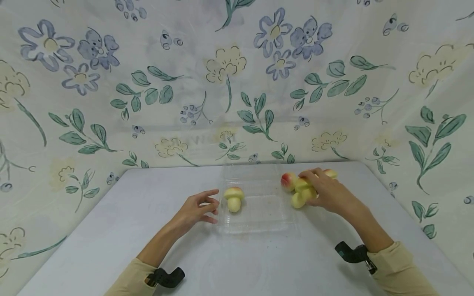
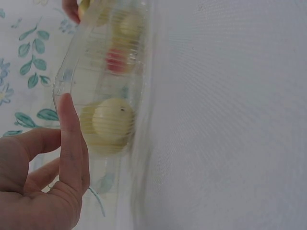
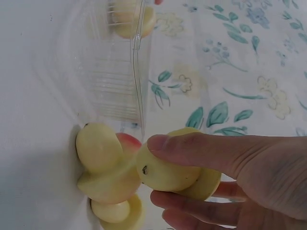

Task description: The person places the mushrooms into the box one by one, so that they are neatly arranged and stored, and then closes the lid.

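Note:
A yellow toy mushroom [image 3: 165,172] with a bulbous stem is pinched between the thumb and fingers of my right hand [image 1: 329,195]. Just below it, more toy mushrooms [image 3: 100,148] lie in a cluster on the table; one has a red-blushed cap [image 1: 288,181]. To their left stands a clear plastic box [image 1: 266,226], its top open. Inside the box, near its left wall, one toy mushroom [image 1: 234,200] lies with its stem towards me. My left hand [image 1: 196,209] is at the box's left side, fingers loosely extended, a fingertip [image 2: 67,103] at the rim.
The white table [image 1: 255,267] carries the box and the toy mushrooms. Behind it hangs a flower-printed cloth [image 1: 207,123], which also runs along both sides. Each wrist wears a black camera mount [image 1: 170,278].

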Demonstrator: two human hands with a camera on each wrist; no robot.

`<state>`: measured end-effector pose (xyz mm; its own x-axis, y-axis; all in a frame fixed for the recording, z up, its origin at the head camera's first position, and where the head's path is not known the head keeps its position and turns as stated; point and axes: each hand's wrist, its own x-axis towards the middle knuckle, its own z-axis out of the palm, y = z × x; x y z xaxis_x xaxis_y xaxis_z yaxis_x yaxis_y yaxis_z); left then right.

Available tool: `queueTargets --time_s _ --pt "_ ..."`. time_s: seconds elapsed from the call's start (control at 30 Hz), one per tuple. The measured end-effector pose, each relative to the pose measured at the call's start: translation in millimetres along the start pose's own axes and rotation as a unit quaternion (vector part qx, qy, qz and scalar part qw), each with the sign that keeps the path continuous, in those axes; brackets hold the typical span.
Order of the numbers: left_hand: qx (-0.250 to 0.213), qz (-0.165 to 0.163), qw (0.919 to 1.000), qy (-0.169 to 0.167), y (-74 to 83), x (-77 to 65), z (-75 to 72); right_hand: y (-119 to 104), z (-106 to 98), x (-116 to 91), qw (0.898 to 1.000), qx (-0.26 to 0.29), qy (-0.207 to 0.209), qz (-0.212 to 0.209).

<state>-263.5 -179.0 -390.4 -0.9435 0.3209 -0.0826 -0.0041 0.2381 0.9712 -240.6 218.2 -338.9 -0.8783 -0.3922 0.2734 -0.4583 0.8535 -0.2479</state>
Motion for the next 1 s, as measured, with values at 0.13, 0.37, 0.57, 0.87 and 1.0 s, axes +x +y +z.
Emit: queueTargets --time_s 0.13,0.37,0.57,0.87,1.0 --pt "0.003 0.001 1.0 -0.001 -0.9 -0.1 0.4 -0.3 1.6 0.7 1.0 0.0 0.003 0.0" --pt "0.005 0.0 1.0 0.0 -1.3 0.2 0.1 -1.2 1.6 3.2 1.0 0.008 0.004 0.004" --pt "0.003 -0.001 1.0 0.0 -0.7 0.0 0.1 -5.3 1.1 6.3 1.0 0.016 0.01 -0.001" --pt "0.006 -0.002 1.0 -0.001 -1.2 0.6 -0.7 -12.0 2.9 14.7 1.0 0.023 0.007 -0.004" --pt "0.006 -0.002 1.0 -0.002 -1.9 1.2 -0.9 -15.3 5.1 20.3 0.999 0.019 0.016 -0.024"
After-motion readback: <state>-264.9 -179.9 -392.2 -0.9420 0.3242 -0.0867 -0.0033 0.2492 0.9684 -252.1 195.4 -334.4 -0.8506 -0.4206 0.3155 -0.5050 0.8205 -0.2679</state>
